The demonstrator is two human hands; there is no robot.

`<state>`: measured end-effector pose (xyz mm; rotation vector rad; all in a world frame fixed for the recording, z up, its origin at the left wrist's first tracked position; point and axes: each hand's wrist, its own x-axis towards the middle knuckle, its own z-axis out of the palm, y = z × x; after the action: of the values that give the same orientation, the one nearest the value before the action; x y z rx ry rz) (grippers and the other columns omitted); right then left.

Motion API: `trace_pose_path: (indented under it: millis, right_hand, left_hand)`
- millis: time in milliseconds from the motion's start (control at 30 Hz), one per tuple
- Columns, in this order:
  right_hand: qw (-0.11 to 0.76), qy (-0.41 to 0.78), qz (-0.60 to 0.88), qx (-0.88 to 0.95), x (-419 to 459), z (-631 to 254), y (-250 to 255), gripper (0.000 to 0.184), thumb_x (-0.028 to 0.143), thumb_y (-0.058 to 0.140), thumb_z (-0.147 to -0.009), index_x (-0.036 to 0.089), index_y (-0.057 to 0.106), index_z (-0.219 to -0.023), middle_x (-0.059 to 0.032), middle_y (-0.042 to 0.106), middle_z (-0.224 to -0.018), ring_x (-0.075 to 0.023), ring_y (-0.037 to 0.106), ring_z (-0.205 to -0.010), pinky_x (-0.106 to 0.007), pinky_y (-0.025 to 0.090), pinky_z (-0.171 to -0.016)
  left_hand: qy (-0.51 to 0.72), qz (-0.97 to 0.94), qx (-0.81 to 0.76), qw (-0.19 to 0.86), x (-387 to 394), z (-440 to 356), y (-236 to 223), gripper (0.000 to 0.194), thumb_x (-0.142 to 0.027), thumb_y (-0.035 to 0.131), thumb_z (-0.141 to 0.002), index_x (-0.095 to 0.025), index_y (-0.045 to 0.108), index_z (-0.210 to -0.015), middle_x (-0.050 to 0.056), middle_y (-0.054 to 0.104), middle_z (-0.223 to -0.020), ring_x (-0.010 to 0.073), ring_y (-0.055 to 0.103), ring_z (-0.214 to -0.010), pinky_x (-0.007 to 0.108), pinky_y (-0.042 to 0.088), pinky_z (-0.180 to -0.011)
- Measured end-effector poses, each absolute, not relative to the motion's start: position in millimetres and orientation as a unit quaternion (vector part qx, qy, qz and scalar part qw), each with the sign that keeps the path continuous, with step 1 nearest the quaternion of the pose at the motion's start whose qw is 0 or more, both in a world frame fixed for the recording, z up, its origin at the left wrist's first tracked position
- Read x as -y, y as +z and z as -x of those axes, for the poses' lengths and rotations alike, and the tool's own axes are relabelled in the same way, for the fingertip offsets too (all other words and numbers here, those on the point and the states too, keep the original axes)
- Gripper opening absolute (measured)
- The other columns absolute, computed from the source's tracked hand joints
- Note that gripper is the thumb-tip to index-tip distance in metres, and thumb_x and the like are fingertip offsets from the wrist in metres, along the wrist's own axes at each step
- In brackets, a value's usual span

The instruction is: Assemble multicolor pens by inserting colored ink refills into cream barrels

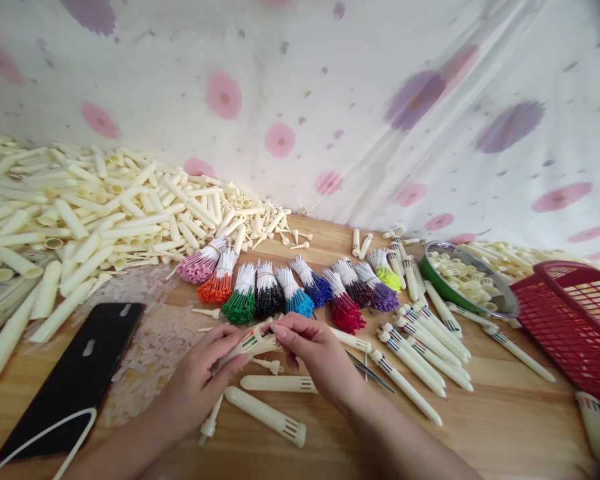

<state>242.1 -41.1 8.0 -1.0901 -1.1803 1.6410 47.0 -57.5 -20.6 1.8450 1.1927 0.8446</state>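
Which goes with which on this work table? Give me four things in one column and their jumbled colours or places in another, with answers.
1. Bowl
2. Basket
3. Flat device
4. Pen barrel

A. Held in the left hand
B. Red, with lattice sides
C. Green outside, filled with cream parts
D. Black, lying beside clear scraps

Pairs: 1-C, 2-B, 3-D, 4-A

Black phone lying slantwise on the wood-grained tabletop, white cable looping over its near end, pale boxy object partly hidden at the left edge, white sheet with pink and purple flowers behind.
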Motion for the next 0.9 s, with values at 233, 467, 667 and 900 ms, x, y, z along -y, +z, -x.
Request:
trace_pose_path:
  millis: [233,467,667,900]
  right_hand:
    - [0.398,0.773,0.424,0.254,44,-238,13,0.027,0.034,0.081,-0.059,0.014,0.075,-0.076,0.0017,0.054,-0.06,-0.0032,0.037,-0.048,-0.014,0.024,-0.036]
    - [0.4,0.792,0.411,0.21,43,-238,15,0.027,0.027,0.081,-0.059,0.013,0.074,-0.081,0.0011,0.056,-0.062,-0.0031,0.038,-0.047,-0.014,0.023,-0.035]
    - [0.387,0.79,0.419,0.227,40,-241,16,0.03,0.027,0.082,-0.057,0.014,0.075,-0.083,0.0014,0.056,-0.062,-0.0025,0.037,-0.048,-0.014,0.022,-0.037]
    - [0.34,0.735,0.458,0.366,38,-248,7,0.031,0.037,0.08,-0.059,0.019,0.076,-0.084,0.0025,0.058,-0.06,-0.0029,0.037,-0.046,-0.015,0.027,-0.04]
  left_hand:
    - [0.356,-0.746,-0.487,0.283,58,-47,-24,0.03,-0.027,0.049,-0.088,-0.023,0.064,-0.114,0.008,0.063,-0.105,0.024,0.061,-0.099,0.03,0.054,-0.079]
    - [0.367,-0.779,-0.461,0.215,56,-46,-26,0.033,-0.02,0.047,-0.089,-0.022,0.059,-0.119,0.007,0.063,-0.103,0.0219,0.062,-0.097,0.031,0.05,-0.086]
    - [0.368,-0.793,-0.452,0.175,58,-45,-27,0.033,-0.017,0.049,-0.089,-0.017,0.058,-0.121,0.008,0.06,-0.103,0.0203,0.062,-0.096,0.026,0.05,-0.084]
    - [0.346,-0.8,-0.456,0.18,59,-44,-26,0.034,-0.019,0.045,-0.09,-0.02,0.057,-0.123,0.009,0.061,-0.105,0.0218,0.062,-0.099,0.029,0.051,-0.085]
